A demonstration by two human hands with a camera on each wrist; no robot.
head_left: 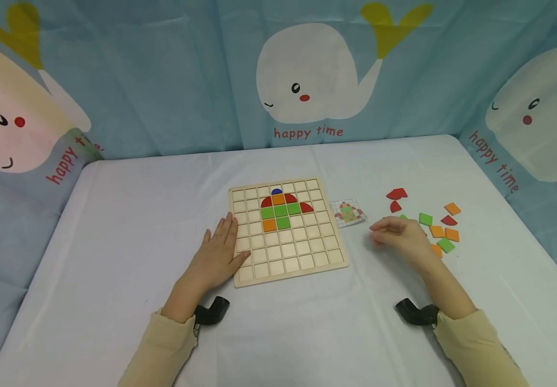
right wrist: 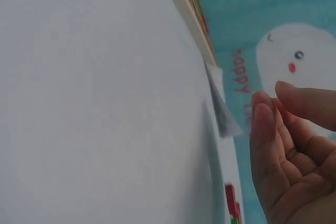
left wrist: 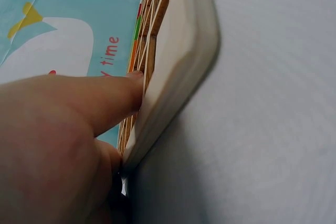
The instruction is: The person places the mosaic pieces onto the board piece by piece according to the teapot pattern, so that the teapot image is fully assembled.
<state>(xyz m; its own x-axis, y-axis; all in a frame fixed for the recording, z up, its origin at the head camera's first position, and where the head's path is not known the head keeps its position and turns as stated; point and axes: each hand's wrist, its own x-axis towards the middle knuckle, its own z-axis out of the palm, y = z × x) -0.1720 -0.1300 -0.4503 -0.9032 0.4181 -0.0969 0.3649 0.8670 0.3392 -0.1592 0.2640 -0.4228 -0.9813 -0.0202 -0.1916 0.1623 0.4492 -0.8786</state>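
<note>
A wooden grid board (head_left: 289, 251) lies on the white table. Several green, orange and red pieces and a blue half-round one (head_left: 276, 191) sit in its upper cells. My left hand (head_left: 217, 255) rests on the board's left side, fingers extended; in the left wrist view a digit of that hand (left wrist: 123, 95) touches the board's edge (left wrist: 181, 51). My right hand (head_left: 401, 239) is above the table between the pattern card (head_left: 348, 213) and the loose pieces. Its fingers are loosely bent, and the right wrist view shows nothing between the fingertips of this hand (right wrist: 299, 156).
Loose red (head_left: 397, 193), green (head_left: 425, 219) and orange pieces (head_left: 451, 235) lie scattered at the right, some partly hidden by my right hand. A blue curtain with whales (head_left: 312, 75) stands behind and beside the table.
</note>
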